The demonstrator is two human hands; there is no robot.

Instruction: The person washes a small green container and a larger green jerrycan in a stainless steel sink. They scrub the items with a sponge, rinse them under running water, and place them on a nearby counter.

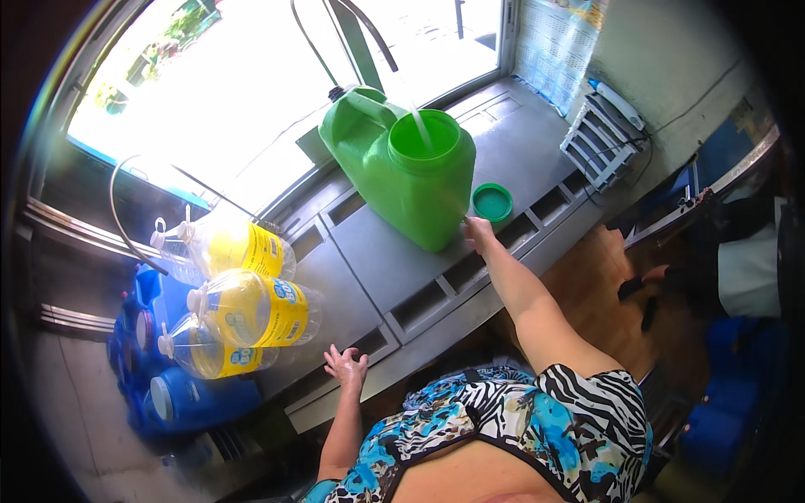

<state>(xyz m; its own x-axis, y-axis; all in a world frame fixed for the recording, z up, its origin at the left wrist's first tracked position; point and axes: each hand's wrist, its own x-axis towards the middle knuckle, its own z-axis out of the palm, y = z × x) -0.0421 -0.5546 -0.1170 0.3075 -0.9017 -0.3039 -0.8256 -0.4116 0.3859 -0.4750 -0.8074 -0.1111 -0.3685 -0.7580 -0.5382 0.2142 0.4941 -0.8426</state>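
Observation:
A large green jug (428,197) stands upright on the metal counter (335,289). Water runs from a dark spout (381,46) into its wide round mouth, and a smaller black cap closes its other neck. My right hand (478,235) is at the jug's lower right edge, its fingers closed against it; the fingertips are partly hidden. Just beyond that hand lies a round green lid (492,202). My left hand (345,366) is open over the counter's front edge, fingers spread and holding nothing, close to the clear plastic bottles (260,310) with yellow labels.
Blue containers (201,398) stand at the left, below the bottles. A grey slatted rack (601,142) leans at the counter's right end. Rectangular slots cut the counter top. A bright window runs behind it. At the far right is another person's hand (656,274), near more blue containers (721,402).

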